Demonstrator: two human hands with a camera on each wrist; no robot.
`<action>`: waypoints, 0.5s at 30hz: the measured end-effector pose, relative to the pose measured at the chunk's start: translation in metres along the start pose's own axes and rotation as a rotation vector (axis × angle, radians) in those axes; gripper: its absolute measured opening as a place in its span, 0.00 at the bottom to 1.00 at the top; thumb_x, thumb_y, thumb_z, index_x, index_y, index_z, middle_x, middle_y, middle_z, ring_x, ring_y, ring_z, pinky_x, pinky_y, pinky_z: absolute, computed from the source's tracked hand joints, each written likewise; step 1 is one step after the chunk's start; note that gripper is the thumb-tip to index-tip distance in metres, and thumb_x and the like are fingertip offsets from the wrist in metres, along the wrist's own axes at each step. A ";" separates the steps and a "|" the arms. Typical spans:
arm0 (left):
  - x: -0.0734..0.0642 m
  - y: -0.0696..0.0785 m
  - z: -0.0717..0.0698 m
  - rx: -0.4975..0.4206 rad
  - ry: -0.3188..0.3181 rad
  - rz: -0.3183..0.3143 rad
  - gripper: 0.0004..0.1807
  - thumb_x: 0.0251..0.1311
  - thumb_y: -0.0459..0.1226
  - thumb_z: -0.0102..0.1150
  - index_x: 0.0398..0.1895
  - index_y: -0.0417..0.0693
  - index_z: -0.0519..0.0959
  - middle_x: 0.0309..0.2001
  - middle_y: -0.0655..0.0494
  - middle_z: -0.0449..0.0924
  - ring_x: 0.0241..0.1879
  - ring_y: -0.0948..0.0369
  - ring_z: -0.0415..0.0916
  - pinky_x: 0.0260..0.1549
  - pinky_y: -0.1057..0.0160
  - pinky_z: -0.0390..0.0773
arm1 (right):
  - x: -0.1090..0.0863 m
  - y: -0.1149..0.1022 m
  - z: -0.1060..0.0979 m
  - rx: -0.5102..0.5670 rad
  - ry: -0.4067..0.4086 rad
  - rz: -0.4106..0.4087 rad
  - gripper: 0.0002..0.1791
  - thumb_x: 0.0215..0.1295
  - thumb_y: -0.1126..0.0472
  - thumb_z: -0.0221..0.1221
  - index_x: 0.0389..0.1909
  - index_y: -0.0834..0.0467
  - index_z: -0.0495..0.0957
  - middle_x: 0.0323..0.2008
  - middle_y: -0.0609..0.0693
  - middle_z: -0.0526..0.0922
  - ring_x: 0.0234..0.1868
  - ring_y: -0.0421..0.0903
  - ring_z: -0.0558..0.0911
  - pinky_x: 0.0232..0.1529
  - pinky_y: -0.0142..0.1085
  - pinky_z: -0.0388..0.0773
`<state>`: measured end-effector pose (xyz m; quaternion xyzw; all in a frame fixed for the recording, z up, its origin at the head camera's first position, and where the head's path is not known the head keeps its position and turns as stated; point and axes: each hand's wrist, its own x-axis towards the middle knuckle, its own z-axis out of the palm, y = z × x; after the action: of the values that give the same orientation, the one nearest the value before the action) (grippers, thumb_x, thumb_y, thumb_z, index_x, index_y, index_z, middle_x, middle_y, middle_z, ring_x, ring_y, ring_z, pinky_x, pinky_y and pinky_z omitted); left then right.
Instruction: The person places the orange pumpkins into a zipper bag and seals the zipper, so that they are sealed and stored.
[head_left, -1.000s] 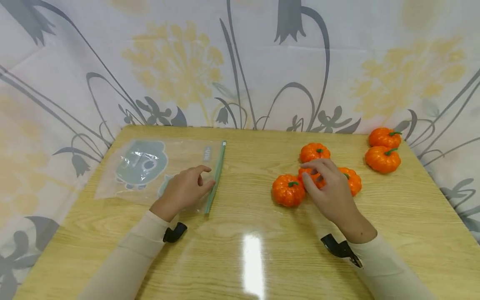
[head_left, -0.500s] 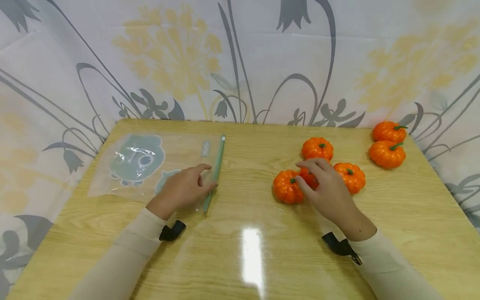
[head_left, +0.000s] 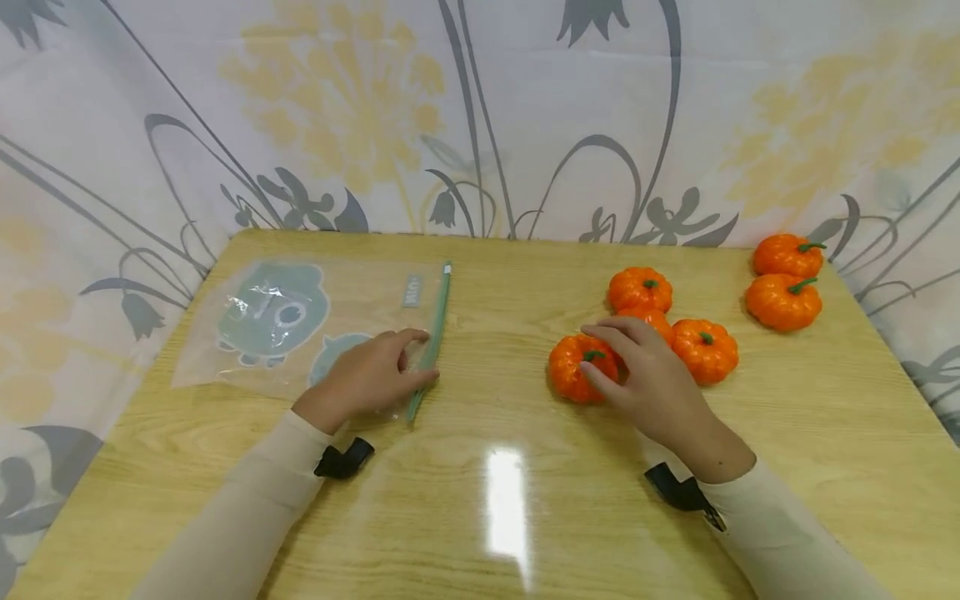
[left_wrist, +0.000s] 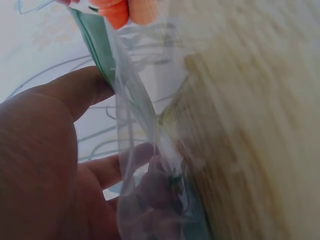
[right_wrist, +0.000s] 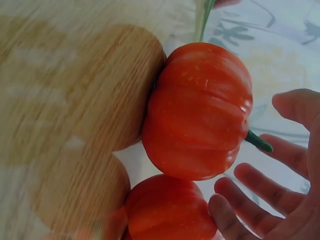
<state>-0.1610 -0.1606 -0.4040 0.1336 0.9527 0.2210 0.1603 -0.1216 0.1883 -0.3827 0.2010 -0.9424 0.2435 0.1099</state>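
Note:
A clear zip bag [head_left: 367, 292] with pale blue animal prints lies flat at the left in the head view, its green zip strip [head_left: 443, 304] facing right. My left hand [head_left: 367, 375] is over this edge, thumb and index finger apart. In the left wrist view the thumb [left_wrist: 85, 87] meets the green strip, and other fingers show through the plastic. My right hand [head_left: 660, 387] hovers with loosely curved, spread fingers over a small glossy pumpkin [head_left: 570, 371]. In the right wrist view, a gap shows between the fingers and that pumpkin [right_wrist: 197, 110], near its green stem [right_wrist: 259, 141].
Behind the right hand sit more pumpkins: one at the back [head_left: 639, 287], one partly covered [head_left: 654, 321] and one at the right [head_left: 707, 352]. Two others [head_left: 783, 302] stand near the table's far right corner. A patterned cloth [head_left: 540, 108] hangs behind the wooden table [head_left: 427, 508].
The right hand has shifted slightly from the middle pumpkin to the front left one. The left hand has barely moved. The head view has tilted down a little.

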 end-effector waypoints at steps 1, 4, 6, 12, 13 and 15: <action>0.000 -0.001 0.000 -0.003 0.002 0.004 0.37 0.64 0.59 0.58 0.72 0.54 0.68 0.33 0.56 0.72 0.26 0.60 0.68 0.23 0.61 0.68 | 0.000 0.000 0.000 -0.002 -0.004 -0.004 0.25 0.62 0.55 0.68 0.60 0.57 0.79 0.58 0.56 0.76 0.58 0.56 0.76 0.54 0.54 0.77; 0.001 -0.002 -0.001 -0.017 0.009 0.010 0.36 0.65 0.58 0.57 0.72 0.55 0.67 0.33 0.56 0.72 0.26 0.60 0.68 0.23 0.61 0.67 | 0.001 0.001 0.001 -0.004 -0.022 -0.016 0.26 0.62 0.55 0.68 0.61 0.56 0.78 0.58 0.57 0.75 0.58 0.57 0.75 0.55 0.53 0.77; 0.001 -0.003 -0.001 -0.025 0.004 0.015 0.36 0.65 0.58 0.57 0.73 0.55 0.67 0.33 0.55 0.72 0.26 0.59 0.68 0.23 0.61 0.67 | 0.001 0.001 0.002 -0.005 -0.046 -0.019 0.27 0.61 0.55 0.68 0.61 0.56 0.78 0.58 0.57 0.75 0.58 0.57 0.75 0.56 0.54 0.76; 0.000 -0.003 0.001 -0.030 -0.012 0.014 0.36 0.64 0.57 0.58 0.73 0.55 0.66 0.34 0.55 0.71 0.26 0.60 0.67 0.23 0.62 0.67 | -0.001 0.003 0.005 -0.030 -0.089 -0.031 0.27 0.61 0.53 0.68 0.60 0.56 0.79 0.58 0.58 0.77 0.58 0.58 0.75 0.59 0.55 0.74; 0.000 -0.002 0.002 -0.029 -0.007 0.018 0.36 0.64 0.57 0.59 0.73 0.55 0.67 0.34 0.55 0.71 0.26 0.59 0.67 0.23 0.62 0.67 | -0.001 0.003 0.005 -0.035 -0.091 -0.036 0.27 0.61 0.53 0.69 0.60 0.57 0.79 0.57 0.58 0.77 0.58 0.59 0.75 0.59 0.55 0.73; 0.001 -0.002 0.002 -0.026 -0.001 0.024 0.37 0.64 0.57 0.59 0.73 0.54 0.66 0.34 0.55 0.71 0.26 0.59 0.67 0.23 0.61 0.67 | -0.001 0.003 0.005 -0.048 -0.092 -0.049 0.27 0.60 0.53 0.69 0.59 0.58 0.80 0.57 0.58 0.78 0.57 0.59 0.76 0.60 0.55 0.72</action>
<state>-0.1613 -0.1609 -0.4071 0.1432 0.9480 0.2351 0.1595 -0.1224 0.1886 -0.3891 0.2322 -0.9469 0.2085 0.0772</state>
